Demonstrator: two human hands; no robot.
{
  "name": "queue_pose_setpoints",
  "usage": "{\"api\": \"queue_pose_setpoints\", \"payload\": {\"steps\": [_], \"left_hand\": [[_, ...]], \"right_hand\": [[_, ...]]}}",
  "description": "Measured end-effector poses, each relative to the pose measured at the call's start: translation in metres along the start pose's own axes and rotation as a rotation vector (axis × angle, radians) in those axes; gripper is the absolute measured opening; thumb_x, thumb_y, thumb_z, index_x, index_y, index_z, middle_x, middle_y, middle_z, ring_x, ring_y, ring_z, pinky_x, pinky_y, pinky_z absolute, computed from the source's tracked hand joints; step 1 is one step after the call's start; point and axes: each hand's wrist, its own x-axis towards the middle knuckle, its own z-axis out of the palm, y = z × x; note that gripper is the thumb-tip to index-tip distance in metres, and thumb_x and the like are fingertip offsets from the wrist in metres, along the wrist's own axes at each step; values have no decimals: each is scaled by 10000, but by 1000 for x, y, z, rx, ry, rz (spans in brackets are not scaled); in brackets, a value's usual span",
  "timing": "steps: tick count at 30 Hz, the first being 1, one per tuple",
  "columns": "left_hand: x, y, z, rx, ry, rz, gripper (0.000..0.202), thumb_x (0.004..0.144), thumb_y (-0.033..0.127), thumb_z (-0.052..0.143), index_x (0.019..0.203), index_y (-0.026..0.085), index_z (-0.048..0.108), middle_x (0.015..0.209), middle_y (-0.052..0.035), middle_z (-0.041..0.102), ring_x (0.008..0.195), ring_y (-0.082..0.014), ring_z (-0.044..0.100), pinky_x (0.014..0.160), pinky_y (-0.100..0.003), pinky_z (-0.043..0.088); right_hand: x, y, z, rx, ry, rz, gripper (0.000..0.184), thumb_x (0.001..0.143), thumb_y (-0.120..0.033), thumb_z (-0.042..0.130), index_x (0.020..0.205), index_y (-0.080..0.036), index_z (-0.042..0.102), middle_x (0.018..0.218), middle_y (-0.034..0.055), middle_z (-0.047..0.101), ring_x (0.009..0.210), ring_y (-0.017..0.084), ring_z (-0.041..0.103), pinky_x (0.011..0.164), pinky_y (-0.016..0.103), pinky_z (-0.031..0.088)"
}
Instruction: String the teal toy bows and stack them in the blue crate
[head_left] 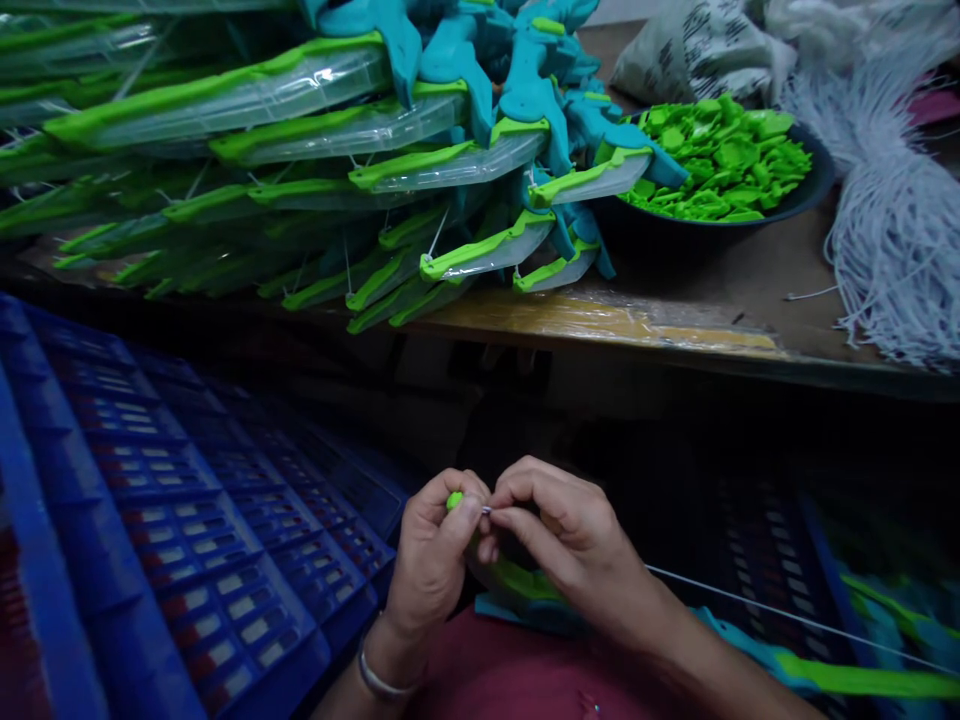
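My left hand [431,555] pinches a small green plastic piece [454,500] between thumb and fingers. My right hand [566,535] is closed right beside it, pinching the end of a thin white string [750,602] that trails off to the right. The two hands' fingertips meet in front of my lap. Under them lies a green and teal toy part [525,585], partly hidden by the hands.
A pile of green, teal and clear plastic toy swords [315,150] covers the workbench [675,320]. A dark bowl [814,190] holds green plastic pieces [720,155]. A bundle of white strings [892,230] lies at right. Blue crates [150,520] stand at left.
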Motion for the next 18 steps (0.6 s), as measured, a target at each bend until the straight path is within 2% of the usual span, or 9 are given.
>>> {"api": "queue_pose_setpoints", "payload": {"steps": [3,6,8,12,16,18], "left_hand": [[-2,-3,-5,23,-22,-28,242,951,349,710,820,164,624,687,27,567,525,-74,540,514,-181,453],[-2,-5,-10,51,-42,-70,255,945,383,722,855,164,627,636,34,568,504,-80,542,507,-183,456],[0,-3,-12,64,-74,-90,285,936,408,731,852,156,626,614,30,567,497,-84,540,505,-185,449],[3,1,-11,46,-160,-113,354,906,456,755,818,142,617,604,23,550,498,-84,526,493,-183,420],[5,1,-11,57,-131,-112,361,902,443,758,772,146,599,637,19,560,512,-89,540,499,-192,436],[5,-1,-13,92,-100,-115,344,909,438,751,787,149,611,658,13,582,524,-99,562,506,-202,455]], "right_hand": [[0,-3,-5,-122,3,-83,130,1017,-135,506,937,-176,600,950,50,631,820,118,627,727,245,542],[6,-6,-12,-219,-25,-265,117,1001,-104,493,983,-182,579,1168,108,648,1072,181,623,886,328,557],[12,-6,-18,-215,-88,-369,109,999,-105,496,1004,-183,572,1228,117,651,1157,200,600,937,360,550],[17,-5,-22,-184,-169,-432,114,1010,-113,476,995,-189,559,1017,79,673,971,177,617,829,341,550],[9,-6,-15,-287,-87,-388,126,1006,-89,470,972,-180,550,906,60,621,859,164,573,741,309,504],[4,-9,-11,-325,-35,-297,148,1009,-82,455,944,-175,550,883,53,605,833,155,557,731,299,489]]}}
